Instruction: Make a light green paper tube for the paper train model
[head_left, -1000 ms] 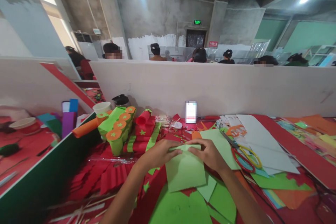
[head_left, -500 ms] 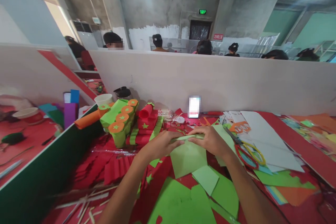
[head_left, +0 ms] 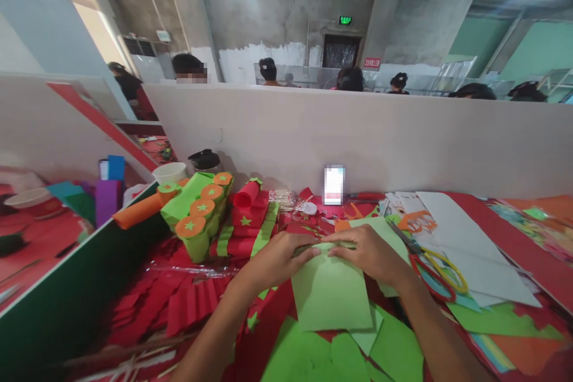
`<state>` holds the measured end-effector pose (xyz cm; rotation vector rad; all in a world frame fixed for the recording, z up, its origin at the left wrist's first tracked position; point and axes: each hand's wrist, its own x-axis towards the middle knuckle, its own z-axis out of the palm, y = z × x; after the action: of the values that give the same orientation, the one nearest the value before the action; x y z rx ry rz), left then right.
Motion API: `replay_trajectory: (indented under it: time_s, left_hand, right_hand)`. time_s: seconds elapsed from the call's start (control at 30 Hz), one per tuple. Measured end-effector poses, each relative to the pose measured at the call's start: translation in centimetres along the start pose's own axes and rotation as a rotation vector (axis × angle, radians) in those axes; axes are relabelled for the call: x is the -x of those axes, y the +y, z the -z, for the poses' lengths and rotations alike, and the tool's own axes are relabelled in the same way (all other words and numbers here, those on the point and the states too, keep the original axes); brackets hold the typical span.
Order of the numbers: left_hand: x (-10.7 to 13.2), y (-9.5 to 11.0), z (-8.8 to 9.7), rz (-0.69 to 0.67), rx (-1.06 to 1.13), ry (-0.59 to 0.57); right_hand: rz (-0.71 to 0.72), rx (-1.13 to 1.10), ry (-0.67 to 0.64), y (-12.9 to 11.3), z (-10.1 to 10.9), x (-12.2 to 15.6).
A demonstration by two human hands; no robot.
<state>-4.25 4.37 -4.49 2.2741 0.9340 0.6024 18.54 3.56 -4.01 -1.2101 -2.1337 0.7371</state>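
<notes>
A light green paper sheet [head_left: 329, 292] lies in front of me on the red table, its far edge rolled or folded over. My left hand [head_left: 277, 259] pinches that rolled edge at its left end. My right hand [head_left: 369, 253] pinches the same edge at its right end, fingertips almost meeting the left hand's. Both hands are closed on the paper. More green paper pieces [head_left: 313, 358] lie under and below the sheet.
Red-and-yellow scissors [head_left: 436, 274] lie right of my right hand on white sheets [head_left: 456, 239]. Green, orange and red paper rolls [head_left: 210, 215] are stacked at the left. A phone [head_left: 333, 184] leans on the partition [head_left: 358, 137]. Pleated red paper [head_left: 188, 304] lies left. People sit beyond the partition.
Both hands have kept their pinch on the sheet's far edge, shifting slightly along it. The view has drifted a little, so the sheet sits somewhat lower and to the right.
</notes>
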Motion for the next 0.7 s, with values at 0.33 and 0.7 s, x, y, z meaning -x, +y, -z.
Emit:
replay_trajectory:
  time_s: [0.33, 0.7]
  left_hand:
    - [-0.1, -1.0, -0.5, 0.017, 0.026, 0.039]
    - [-0.1, -1.1, -0.8, 0.075, 0.22, 0.128]
  right_hand:
    - [-0.093, -0.123, -0.055, 1.2, 0.3, 0.0]
    - [-0.078, -0.206, -0.033, 2.1, 0.1, 0.1]
